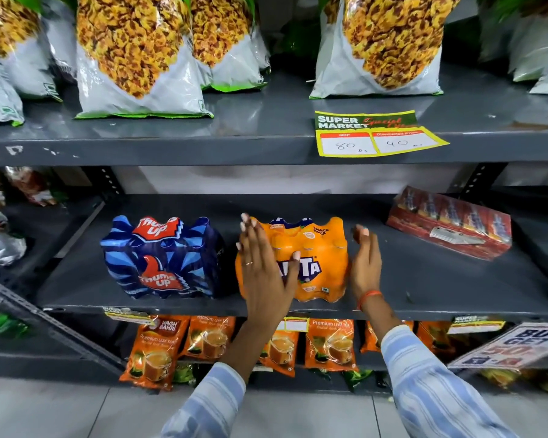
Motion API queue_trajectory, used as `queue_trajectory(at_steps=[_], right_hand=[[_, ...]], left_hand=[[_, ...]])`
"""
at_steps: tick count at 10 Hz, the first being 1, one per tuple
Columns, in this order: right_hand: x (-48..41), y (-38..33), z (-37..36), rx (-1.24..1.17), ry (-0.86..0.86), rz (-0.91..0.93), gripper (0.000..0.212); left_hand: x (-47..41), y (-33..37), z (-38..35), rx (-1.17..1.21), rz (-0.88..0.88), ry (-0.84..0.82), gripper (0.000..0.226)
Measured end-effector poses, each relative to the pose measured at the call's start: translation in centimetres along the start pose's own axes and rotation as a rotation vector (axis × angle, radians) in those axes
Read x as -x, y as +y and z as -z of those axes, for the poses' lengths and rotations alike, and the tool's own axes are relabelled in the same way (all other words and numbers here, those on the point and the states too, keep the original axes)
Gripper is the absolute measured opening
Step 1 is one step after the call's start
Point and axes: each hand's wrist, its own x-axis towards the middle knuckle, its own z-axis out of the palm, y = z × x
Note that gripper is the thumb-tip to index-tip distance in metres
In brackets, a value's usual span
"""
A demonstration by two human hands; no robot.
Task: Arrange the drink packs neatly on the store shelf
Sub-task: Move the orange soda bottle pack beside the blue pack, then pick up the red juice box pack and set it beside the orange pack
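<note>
An orange Fanta bottle pack (317,248) stands near the front of the grey middle shelf (440,279). My left hand (263,263) lies flat against the pack's left front, fingers spread and straight. My right hand (364,263) is open at the pack's right side, close to it or just touching; I cannot tell which. A blue Thums Up bottle pack (162,257) stands upright just left of the Fanta pack, a narrow gap between them. A red pack of small drink cartons (450,226) lies tilted further back at the right.
Large snack bags (133,58) fill the upper shelf, with a yellow price tag (374,134) on its edge. Orange tea pouches (155,349) hang on the lower shelf. A promo sign (513,346) sticks out at lower right. More packets (0,235) sit at far left.
</note>
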Motion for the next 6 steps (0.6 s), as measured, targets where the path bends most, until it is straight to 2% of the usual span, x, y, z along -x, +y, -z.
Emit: queue_trajectory(at_steps=[1,2,3,4,5,6], right_hand=[[-1.3,-1.3,0.5,0.007,0.049,0.127,0.032],[-3.6,-0.2,3.7,0.182,0.13,0.283,0.034],[-5.8,-0.2,6.4,0.315,0.185,0.315,0.035],[-8.5,1.8,10.7,0.487,0.222,0.216,0.034],[-10.4,3.1,13.9,0.562,0.233,0.173,0.037],[-13.7,5.1,17.7,0.653,0.245,0.081,0.049]], left_hand=[[-0.6,2.0,-0.7,-0.01,-0.103,0.034,0.079],[-1.3,5.7,-2.7,0.036,-0.25,0.051,0.074],[-1.7,8.5,-4.3,0.079,-0.322,0.032,0.071],[-2.5,12.5,-7.8,0.16,-0.343,-0.007,0.067],[-3.3,15.2,-10.6,0.24,-0.303,-0.08,0.067],[-5.3,17.6,-15.5,0.294,-0.156,-0.201,0.066]])
